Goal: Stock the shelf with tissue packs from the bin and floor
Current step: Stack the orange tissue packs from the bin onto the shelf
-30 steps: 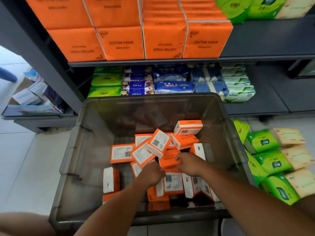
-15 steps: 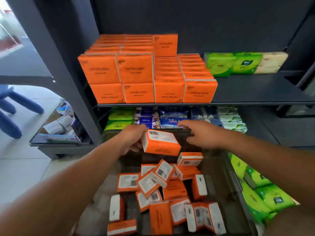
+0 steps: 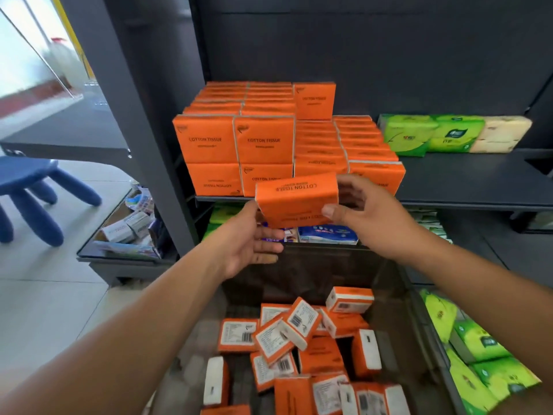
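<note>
Judging from the head view, the only one given, the stocking stood somewhere in its middle. The dark metal shelf (image 3: 466, 187) already carried a block of orange plastic-wrapped cotton tissue packs (image 3: 263, 139), two tiers high on its left side and lower toward the middle, with one lone pack standing on top at the back. One more orange rectangular tissue pack (image 3: 296, 202) was in the air just in front of the shelf's front edge, its print upside down. The right hand (image 3: 368, 214) gripped it, thumb on the near face and fingers curled behind the right end. The left hand (image 3: 251, 244) was open, palm up, its fingertips touching the pack's lower left corner without closing on it.

A good deal was left: the grey translucent plastic bin (image 3: 419, 322) below held many orange packs lying jumbled, and green plastic-wrapped tissue packs (image 3: 478, 354) lay on the floor to the right of it.

On the shelf's right end sat a row of green and cream soft tissue packs (image 3: 454, 133), with bare shelf in front of them. A blue plastic stool (image 3: 30, 187) stood well apart on the left. The bin stood between the person and the shelving, so every reach went over it.
</note>
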The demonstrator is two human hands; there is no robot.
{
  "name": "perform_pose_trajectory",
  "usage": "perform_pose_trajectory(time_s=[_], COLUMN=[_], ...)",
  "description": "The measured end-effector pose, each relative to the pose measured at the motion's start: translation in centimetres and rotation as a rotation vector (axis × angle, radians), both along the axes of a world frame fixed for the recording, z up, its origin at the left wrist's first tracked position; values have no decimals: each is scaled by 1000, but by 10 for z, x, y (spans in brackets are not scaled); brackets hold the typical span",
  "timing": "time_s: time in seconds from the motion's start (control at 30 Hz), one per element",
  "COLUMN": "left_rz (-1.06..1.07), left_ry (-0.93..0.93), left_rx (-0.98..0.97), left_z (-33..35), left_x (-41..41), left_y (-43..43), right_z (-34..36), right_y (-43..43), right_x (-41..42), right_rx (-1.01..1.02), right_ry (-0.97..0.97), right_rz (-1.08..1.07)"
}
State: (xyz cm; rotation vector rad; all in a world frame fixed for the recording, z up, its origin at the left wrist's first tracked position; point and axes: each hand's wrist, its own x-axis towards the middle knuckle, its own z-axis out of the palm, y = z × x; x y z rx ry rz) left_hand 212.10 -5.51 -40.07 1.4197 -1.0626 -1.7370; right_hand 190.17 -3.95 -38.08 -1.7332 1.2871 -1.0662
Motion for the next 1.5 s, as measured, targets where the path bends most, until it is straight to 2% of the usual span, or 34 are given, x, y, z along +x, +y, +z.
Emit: perform_pose_trajectory(time_s=[0.2, 0.33, 0.47, 0.77, 1.1, 1.5], left_rz=[8, 149, 189, 237, 203, 173], left_ry=[94, 107, 141, 56, -71, -284], left_rx=[-239, -394, -466, -598, -824, -852], left_z=[12, 8, 3, 9, 33, 42], left_x=[-6, -13, -15, -30, -86, -130], left_y=[6, 11, 13, 7, -20, -90], right_z=[10, 10, 10, 19, 40, 42], right_y=[-6, -7, -7, -12, -40, -97], right_x=[-4, -1, 0, -7, -37, -64], right_rx=[101, 148, 191, 145, 56, 44], right_ry=[-237, -292, -285, -253, -381, -421], right_rz=[-129, -176, -183, -157, -308, -456])
